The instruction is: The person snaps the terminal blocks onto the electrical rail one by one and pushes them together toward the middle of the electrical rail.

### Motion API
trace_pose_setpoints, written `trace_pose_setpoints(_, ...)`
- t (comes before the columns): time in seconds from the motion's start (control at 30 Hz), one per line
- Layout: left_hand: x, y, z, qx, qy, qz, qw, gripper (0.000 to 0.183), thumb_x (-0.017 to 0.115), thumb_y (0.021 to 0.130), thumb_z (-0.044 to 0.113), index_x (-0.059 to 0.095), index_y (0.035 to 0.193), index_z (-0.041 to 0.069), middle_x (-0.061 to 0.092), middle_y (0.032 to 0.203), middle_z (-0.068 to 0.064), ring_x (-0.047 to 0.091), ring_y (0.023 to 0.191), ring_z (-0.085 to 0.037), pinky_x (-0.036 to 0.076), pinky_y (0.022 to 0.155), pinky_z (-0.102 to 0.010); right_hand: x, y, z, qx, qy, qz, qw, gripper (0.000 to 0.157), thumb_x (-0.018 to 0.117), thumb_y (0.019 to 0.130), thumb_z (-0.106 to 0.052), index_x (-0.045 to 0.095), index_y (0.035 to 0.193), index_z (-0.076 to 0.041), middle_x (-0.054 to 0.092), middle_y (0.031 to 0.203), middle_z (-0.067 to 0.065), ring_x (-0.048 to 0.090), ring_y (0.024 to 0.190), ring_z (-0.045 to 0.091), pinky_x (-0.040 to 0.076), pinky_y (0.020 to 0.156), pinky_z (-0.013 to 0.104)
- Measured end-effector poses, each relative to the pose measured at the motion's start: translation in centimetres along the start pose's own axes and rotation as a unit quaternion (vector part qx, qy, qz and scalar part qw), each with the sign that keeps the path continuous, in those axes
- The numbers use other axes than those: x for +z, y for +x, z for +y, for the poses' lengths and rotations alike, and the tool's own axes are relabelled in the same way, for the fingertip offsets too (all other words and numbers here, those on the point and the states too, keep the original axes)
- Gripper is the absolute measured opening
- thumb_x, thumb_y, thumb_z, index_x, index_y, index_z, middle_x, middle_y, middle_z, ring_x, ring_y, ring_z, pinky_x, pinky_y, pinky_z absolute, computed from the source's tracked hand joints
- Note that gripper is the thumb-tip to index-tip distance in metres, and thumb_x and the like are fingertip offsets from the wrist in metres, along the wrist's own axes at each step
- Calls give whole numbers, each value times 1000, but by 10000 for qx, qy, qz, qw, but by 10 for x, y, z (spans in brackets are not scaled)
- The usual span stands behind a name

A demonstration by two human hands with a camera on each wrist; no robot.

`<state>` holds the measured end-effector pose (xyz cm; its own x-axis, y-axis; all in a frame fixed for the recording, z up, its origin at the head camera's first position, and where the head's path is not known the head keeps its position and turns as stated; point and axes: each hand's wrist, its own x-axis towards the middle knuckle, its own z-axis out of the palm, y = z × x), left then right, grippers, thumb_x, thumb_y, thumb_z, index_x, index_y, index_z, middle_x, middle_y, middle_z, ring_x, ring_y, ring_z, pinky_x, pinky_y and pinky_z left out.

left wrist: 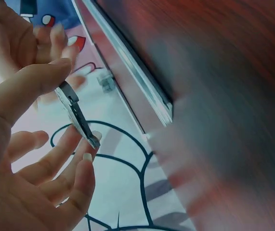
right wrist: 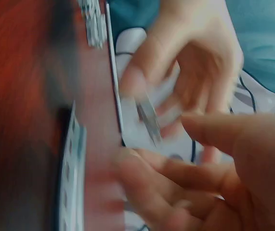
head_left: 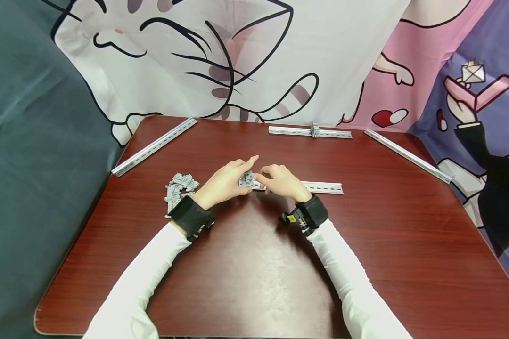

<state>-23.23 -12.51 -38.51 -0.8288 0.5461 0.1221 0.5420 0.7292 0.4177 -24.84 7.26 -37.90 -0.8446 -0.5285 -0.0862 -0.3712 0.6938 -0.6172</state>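
Between thumb and fingers, my left hand (head_left: 226,182) holds a thin grey terminal block (head_left: 246,179), seen nearly edge-on in the left wrist view (left wrist: 78,114). Close by on the right is my right hand (head_left: 283,181), its fingers loosely bent and apart with nothing visible between them; its fingers (right wrist: 151,178) blur in the right wrist view. Below both hands lies a slotted metal rail (head_left: 322,187), its left end partly hidden by them. A loose pile of grey terminal blocks (head_left: 174,194) lies beside my left wrist.
One metal rail (head_left: 154,147) lies slanted at the table's left edge, another (head_left: 408,156) at the right. Along the back edge, a third rail (head_left: 290,130) carries a grey block (head_left: 315,129). A printed cloth (head_left: 343,52) hangs behind the brown table (head_left: 246,292).
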Motion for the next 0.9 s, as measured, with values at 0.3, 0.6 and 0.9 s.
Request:
trace_pose_setpoints(0.3, 7, 9, -5, -93, -216, 174, 9996, 84, 78, 82, 23, 32, 152, 12, 59, 118, -13, 60, 95, -22, 50, 81, -37, 16, 14, -13, 813, 594, 929, 9906, 17, 65, 90, -21, 70, 80, -8, 68, 67, 7, 64, 61, 20, 41, 54, 21)
trace_pose_setpoints(0.6, 11, -3, -18, -556, 825, -755, 9922, 64, 76, 82, 28, 53, 136, 3, 60, 129, -15, 59, 116, -33, 50, 92, -47, 35, 19, -13, 1278, -161, 1396, 9818, 10, 68, 81, -17, 69, 76, -9, 66, 73, 3, 58, 66, 18, 43, 59, 27)
trace_pose_setpoints(0.9, 8, -13, -20, -585, 1307, -1233, 9820, 11, 65, 89, 24, 69, 85, 14, 64, 115, -11, 58, 105, -35, 49, 83, -48, 49, 30, -22, 1229, -857, 1550, 9765, 11, 69, 77, -19, 69, 71, -11, 68, 71, 4, 61, 64, 22, 44, 51, 31)
